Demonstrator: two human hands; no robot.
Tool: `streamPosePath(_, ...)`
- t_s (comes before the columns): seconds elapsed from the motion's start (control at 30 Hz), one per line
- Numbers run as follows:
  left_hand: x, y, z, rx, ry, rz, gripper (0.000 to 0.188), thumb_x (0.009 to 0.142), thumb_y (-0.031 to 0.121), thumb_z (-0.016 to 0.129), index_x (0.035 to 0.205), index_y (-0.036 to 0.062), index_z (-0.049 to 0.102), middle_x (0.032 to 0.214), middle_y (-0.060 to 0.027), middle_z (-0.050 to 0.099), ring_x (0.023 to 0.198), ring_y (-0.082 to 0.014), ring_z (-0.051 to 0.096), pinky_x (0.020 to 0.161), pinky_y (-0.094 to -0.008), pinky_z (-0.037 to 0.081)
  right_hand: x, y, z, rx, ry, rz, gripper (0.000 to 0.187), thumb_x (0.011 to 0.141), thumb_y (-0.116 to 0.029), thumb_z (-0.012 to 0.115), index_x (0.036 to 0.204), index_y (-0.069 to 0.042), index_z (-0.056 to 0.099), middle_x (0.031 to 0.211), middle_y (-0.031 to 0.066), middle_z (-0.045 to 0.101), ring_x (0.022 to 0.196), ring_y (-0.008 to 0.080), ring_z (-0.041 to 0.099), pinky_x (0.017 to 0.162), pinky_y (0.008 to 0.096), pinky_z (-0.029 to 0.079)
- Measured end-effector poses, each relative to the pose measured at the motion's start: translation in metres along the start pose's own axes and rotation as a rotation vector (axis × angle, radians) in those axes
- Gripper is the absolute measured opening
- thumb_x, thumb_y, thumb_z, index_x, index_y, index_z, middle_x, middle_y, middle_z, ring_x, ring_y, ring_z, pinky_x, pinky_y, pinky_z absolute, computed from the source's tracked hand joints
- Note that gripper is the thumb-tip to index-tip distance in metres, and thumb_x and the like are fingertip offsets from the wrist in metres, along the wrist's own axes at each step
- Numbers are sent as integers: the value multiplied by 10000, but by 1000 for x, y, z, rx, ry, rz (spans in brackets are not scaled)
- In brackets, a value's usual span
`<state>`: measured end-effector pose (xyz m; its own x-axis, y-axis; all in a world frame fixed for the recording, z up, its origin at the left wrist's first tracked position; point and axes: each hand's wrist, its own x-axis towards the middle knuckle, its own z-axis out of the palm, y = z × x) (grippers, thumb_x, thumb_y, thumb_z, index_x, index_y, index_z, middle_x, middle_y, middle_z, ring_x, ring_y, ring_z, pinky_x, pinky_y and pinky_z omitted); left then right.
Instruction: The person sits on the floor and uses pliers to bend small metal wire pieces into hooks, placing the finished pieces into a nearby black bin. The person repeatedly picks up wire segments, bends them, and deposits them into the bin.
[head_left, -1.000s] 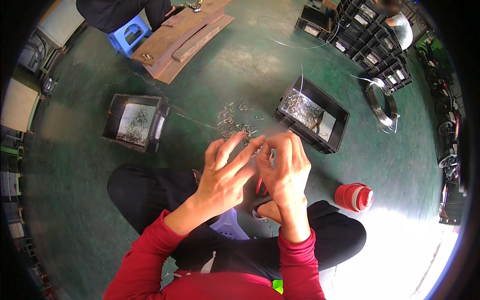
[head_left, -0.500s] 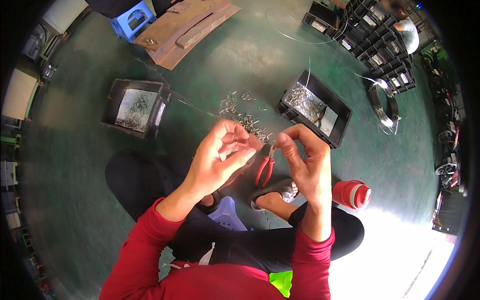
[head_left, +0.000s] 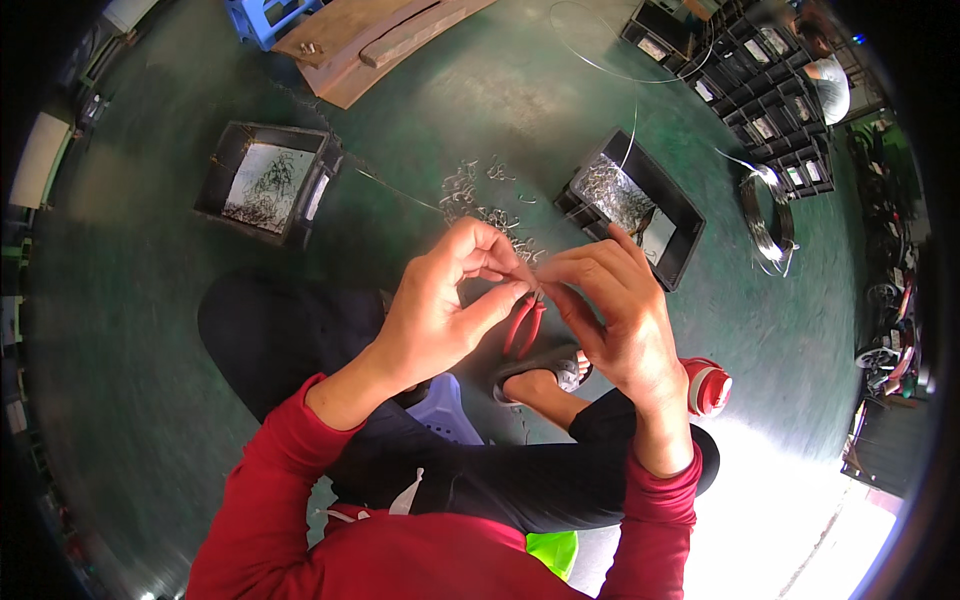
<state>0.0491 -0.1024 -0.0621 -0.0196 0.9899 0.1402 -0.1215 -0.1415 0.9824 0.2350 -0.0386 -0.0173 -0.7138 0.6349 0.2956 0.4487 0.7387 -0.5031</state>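
Note:
My left hand (head_left: 440, 310) and my right hand (head_left: 620, 315) meet at the fingertips in front of me, each with thumb and fingers pinched. What they pinch is too small to make out. A thin wire (head_left: 400, 190) runs toward my left hand from the left; whether that hand holds it is unclear. Just below the fingertips are pliers with red handles (head_left: 522, 328), their jaws mostly hidden by my fingers. Beyond the hands, small bent metal hooks (head_left: 460, 185) lie in a loose pile on the green floor, partly covered by my left hand.
Black bins with metal pieces stand at left (head_left: 325, 185) and right (head_left: 685, 225). A wire coil (head_left: 760, 215) lies farther right, near stacked black crates (head_left: 760, 90) and another person (head_left: 830, 90). A red cup (head_left: 708, 388) stands by my right knee; a wooden board (head_left: 350, 55) lies ahead.
My right hand has turned inward and its fingertips have come to those of my left hand. The view has shifted, so the bins and hooks sit higher in it.

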Motion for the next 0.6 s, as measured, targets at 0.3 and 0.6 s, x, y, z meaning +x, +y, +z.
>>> streamPosePath(0.3, -4, -5, 0, 363, 49, 237, 253, 817, -89, 653, 1002, -7, 501, 886, -104, 671, 851, -170, 678, 789, -300, 531, 7, -6, 2, -210, -37, -128, 228, 737, -24, 737, 938, -88, 652, 879, 25, 654, 861, 214, 637, 1049, 559, 359)
streamPosePath(0.6, -2, -9, 2, 530, 27, 196, 302, 772, -97, 652, 1011, -6, 492, 856, -132, 670, 833, -223, 700, 734, -307, 529, 14, -13, 16, -468, -151, -205, 213, 670, -75, 713, 835, -77, 578, 805, 35, 566, 831, 217, 598, 1061, 602, 327)
